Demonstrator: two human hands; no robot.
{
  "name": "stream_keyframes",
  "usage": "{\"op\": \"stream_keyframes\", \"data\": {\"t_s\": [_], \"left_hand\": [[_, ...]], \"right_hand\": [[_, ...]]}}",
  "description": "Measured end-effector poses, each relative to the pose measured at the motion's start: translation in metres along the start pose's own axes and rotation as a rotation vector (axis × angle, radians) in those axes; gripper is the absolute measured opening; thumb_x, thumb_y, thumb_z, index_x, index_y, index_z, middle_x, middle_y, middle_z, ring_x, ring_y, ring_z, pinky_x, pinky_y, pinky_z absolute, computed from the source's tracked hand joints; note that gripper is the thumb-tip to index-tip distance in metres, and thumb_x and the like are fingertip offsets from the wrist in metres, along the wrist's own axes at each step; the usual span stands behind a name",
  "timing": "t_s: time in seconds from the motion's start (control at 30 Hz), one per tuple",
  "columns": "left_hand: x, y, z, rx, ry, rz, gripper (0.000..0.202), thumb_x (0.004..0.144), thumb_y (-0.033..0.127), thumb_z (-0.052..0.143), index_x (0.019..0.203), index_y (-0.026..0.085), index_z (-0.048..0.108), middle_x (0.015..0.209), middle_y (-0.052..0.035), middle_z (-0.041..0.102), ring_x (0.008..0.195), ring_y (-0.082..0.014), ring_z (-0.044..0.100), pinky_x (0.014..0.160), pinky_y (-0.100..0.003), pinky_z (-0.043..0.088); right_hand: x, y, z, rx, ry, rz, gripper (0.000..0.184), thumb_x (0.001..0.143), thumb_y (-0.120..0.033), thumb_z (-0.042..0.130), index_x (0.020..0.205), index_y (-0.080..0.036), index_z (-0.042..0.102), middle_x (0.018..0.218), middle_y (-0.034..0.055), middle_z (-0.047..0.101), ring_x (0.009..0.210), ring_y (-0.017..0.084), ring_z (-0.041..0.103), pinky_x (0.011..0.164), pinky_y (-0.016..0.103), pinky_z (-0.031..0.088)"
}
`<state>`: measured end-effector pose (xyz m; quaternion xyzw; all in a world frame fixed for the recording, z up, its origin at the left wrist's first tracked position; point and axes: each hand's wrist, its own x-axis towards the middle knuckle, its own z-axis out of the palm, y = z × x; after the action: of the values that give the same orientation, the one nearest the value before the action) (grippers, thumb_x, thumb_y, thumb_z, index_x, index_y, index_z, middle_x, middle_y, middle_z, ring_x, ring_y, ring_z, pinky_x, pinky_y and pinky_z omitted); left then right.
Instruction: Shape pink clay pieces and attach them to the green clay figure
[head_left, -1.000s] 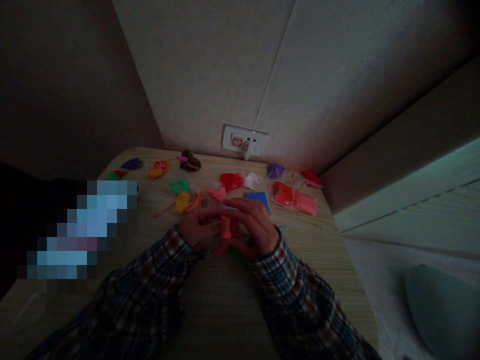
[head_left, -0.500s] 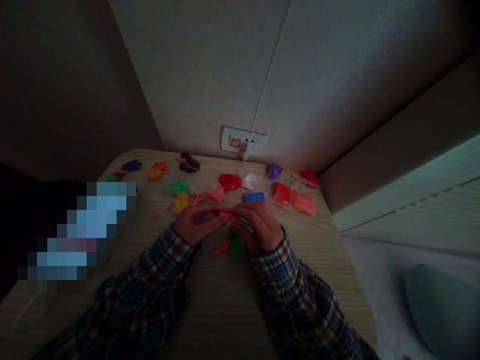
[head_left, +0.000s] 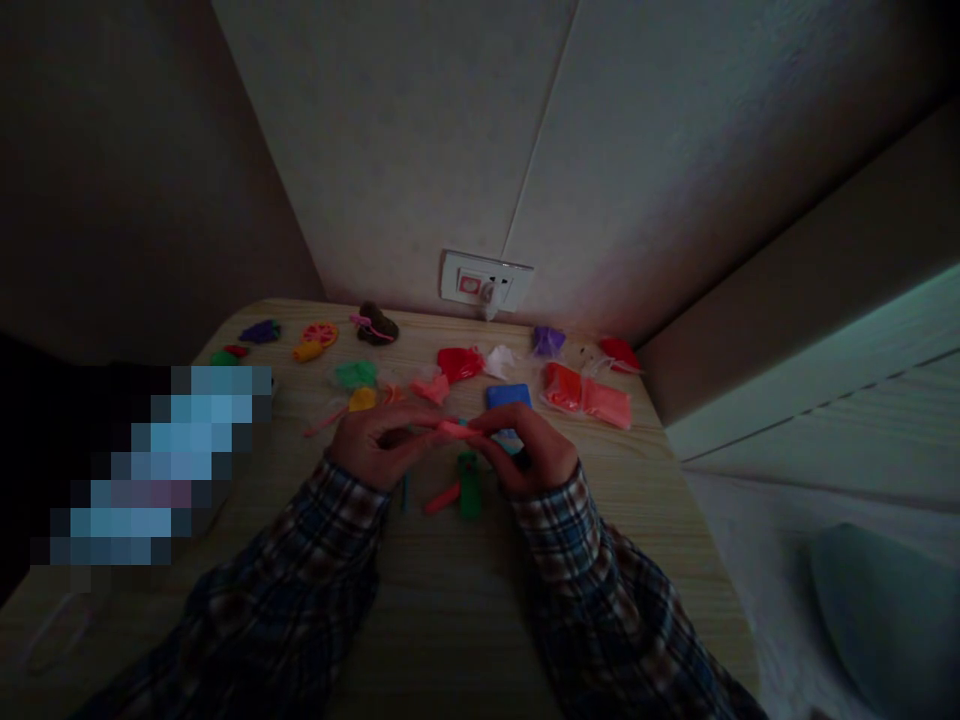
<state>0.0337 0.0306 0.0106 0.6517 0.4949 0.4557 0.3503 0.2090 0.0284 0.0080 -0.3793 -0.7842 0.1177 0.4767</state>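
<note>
Between my two hands is a small piece of pink modelling clay [head_left: 456,430], pinched at the fingertips above the table. My left hand [head_left: 379,440] grips its left end, and my right hand [head_left: 531,445] has thumb and fingers closed on its right end. A bit of teal shows just behind the clay; what it belongs to is hidden. Below the hands lies a green clay figure [head_left: 469,488], with a pink clay strip [head_left: 442,498] touching its left side. A thin blue stick [head_left: 405,493] lies by my left cuff. Beyond my right fingers is a blue box [head_left: 508,397].
Clay packets line the back: red [head_left: 460,363], purple [head_left: 549,341], orange [head_left: 562,387] and pink [head_left: 609,402]. Finished-looking clay shapes, including a brown one [head_left: 377,325], sit at the back left. A wall socket [head_left: 486,279] with a plug is above the table [head_left: 450,620]. A blurred-out screen stands left.
My hands have drawn slightly apart, and the right fingers have turned to pinch the pink clay's end. The teal stick seen at my right fingers no longer shows there.
</note>
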Motion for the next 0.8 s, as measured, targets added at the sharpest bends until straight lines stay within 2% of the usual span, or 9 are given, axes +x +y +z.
{"op": "stream_keyframes", "data": {"t_s": [0.13,0.2,0.3,0.37,0.47,0.53,0.6,0.67,0.8], "left_hand": [[-0.0006,0.0005,0.0017,-0.053,-0.043,-0.137,0.02,0.068,0.031,0.067,0.08,0.015,0.068,0.076,-0.0029,0.068,0.039,-0.0036,0.044,0.037,-0.016,0.031],[-0.0006,0.0019,0.003,-0.14,-0.056,-0.154,0.022,0.069,0.031,0.066,0.085,0.015,0.067,0.084,-0.0037,0.068,0.046,-0.0051,0.051,0.04,-0.015,0.036],[0.0001,0.0041,0.0044,-0.22,-0.057,-0.146,0.022,0.072,0.031,0.063,0.086,0.015,0.067,0.086,-0.0052,0.067,0.068,-0.0129,0.063,0.053,-0.017,0.047],[0.0006,0.0042,0.0047,-0.232,-0.061,-0.149,0.022,0.073,0.031,0.062,0.087,0.015,0.067,0.085,-0.0054,0.068,0.072,-0.0145,0.064,0.057,-0.018,0.049],[0.001,0.0019,0.0042,-0.211,-0.08,-0.143,0.023,0.07,0.031,0.064,0.088,0.015,0.067,0.081,-0.0044,0.068,0.059,-0.0101,0.059,0.046,-0.015,0.042],[0.0009,0.0004,0.0037,-0.185,-0.107,-0.135,0.024,0.067,0.03,0.068,0.087,0.015,0.067,0.081,-0.0035,0.068,0.043,-0.0037,0.046,0.036,-0.013,0.03],[0.0006,0.0006,0.0033,-0.163,-0.101,-0.14,0.023,0.065,0.029,0.069,0.084,0.015,0.067,0.08,-0.0027,0.068,0.037,0.0,0.034,0.034,-0.013,0.022],[0.0004,0.0023,0.003,-0.158,-0.063,-0.154,0.019,0.065,0.029,0.069,0.078,0.015,0.067,0.076,-0.0019,0.067,0.038,-0.0001,0.033,0.035,-0.013,0.022],[0.0009,0.0059,0.0026,-0.18,-0.025,-0.159,0.015,0.063,0.03,0.071,0.066,0.016,0.066,0.067,-0.0003,0.064,0.043,-0.0039,0.042,0.038,-0.014,0.03]], "right_hand": [[-0.0012,0.0006,0.0011,0.003,-0.007,0.043,0.003,0.081,-0.017,0.058,0.084,-0.017,0.06,0.074,0.0024,0.066,0.067,0.013,0.062,0.062,0.026,0.052],[-0.0015,-0.0003,0.0024,0.015,-0.008,0.054,0.009,0.083,-0.02,0.056,0.09,-0.016,0.059,0.076,0.0036,0.066,0.068,0.014,0.062,0.063,0.026,0.053],[-0.0015,-0.0023,0.0047,-0.009,-0.015,0.027,0.022,0.083,-0.029,0.058,0.099,-0.014,0.057,0.08,0.0065,0.067,0.073,0.016,0.063,0.066,0.029,0.053],[-0.0013,-0.0034,0.0054,-0.06,-0.026,-0.008,0.019,0.082,-0.028,0.058,0.095,-0.014,0.059,0.08,0.0066,0.067,0.073,0.017,0.062,0.066,0.029,0.053],[-0.0014,-0.0033,0.004,-0.103,-0.02,-0.033,0.007,0.083,-0.02,0.057,0.086,-0.014,0.061,0.073,0.0049,0.066,0.068,0.015,0.061,0.062,0.027,0.051],[-0.0016,-0.0023,0.0022,-0.109,-0.006,-0.032,0.006,0.081,-0.017,0.059,0.084,-0.014,0.062,0.069,0.004,0.065,0.064,0.014,0.06,0.059,0.025,0.05],[-0.002,-0.0012,0.0011,-0.103,-0.003,-0.035,0.006,0.08,-0.018,0.06,0.085,-0.014,0.063,0.069,0.0033,0.065,0.063,0.014,0.06,0.059,0.025,0.05],[-0.0022,-0.0007,0.0011,-0.081,-0.01,-0.052,0.008,0.081,-0.019,0.06,0.087,-0.014,0.062,0.071,0.0037,0.066,0.065,0.014,0.061,0.06,0.025,0.05],[-0.0021,-0.0015,0.0035,-0.077,-0.002,-0.083,0.015,0.082,-0.023,0.059,0.093,-0.013,0.061,0.078,0.0067,0.067,0.071,0.016,0.062,0.062,0.027,0.051]]}}
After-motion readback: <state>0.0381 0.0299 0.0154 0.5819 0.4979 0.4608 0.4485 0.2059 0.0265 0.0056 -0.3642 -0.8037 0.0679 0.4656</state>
